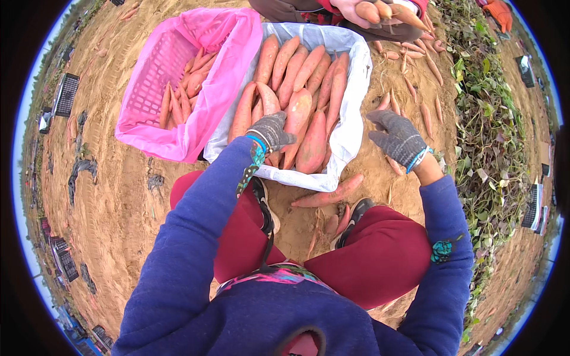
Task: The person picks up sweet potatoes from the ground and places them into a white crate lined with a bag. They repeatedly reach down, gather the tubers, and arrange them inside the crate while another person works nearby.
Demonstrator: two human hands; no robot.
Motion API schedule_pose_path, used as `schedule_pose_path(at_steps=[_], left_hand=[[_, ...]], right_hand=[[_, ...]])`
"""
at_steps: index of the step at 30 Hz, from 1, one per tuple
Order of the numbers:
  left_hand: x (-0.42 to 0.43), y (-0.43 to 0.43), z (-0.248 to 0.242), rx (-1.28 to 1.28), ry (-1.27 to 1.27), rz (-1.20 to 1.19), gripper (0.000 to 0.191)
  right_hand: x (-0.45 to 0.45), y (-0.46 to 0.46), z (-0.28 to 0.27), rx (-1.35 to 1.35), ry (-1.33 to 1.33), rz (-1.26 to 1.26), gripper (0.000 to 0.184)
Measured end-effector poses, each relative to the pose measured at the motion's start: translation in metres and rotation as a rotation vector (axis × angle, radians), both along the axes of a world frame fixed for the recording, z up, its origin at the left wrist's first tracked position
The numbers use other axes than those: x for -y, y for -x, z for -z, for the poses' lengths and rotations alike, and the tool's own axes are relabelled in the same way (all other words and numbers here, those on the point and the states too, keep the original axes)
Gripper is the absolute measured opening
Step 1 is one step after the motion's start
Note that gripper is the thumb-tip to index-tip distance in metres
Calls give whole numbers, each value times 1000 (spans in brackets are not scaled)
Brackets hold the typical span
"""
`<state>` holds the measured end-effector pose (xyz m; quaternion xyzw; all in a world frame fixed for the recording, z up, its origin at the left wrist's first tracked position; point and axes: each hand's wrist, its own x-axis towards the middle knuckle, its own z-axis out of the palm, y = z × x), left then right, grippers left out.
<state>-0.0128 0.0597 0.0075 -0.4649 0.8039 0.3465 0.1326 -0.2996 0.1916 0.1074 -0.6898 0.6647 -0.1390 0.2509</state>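
My left hand [272,131], in a grey knit glove, rests at the near left part of a crate lined with white film [360,89], touching the sweet potatoes [297,111] that fill it. Whether its fingers grip one cannot be told. To the right of that crate, my right hand [396,135], gloved the same way, is held over the soil with its fingers apart and nothing in it. Loose sweet potatoes [426,119] lie on the ground beyond it. A large sweet potato [329,196] lies between my shoes, just below the crate.
A pink-lined crate [147,84] with some sweet potatoes stands against the white-lined one at left. Across from me, a person's hands [356,11] hold several sweet potatoes. Leafy vines [483,133] run along the right. Black crates [67,95] stand farther off on the soil.
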Motion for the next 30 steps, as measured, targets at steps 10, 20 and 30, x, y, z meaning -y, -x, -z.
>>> schedule_pose_path(at_steps=[10,20,30], left_hand=[[-7,16,5,-99,424,-88,95],[-1,33,2,-162,111,-293,103],[-8,9,5,1,354,13,98]], right_hand=[[-32,16,25,107,-101,7,40],[-39,22,36,179,-141,47,41],[-46,23,32,171,-113,20,42]])
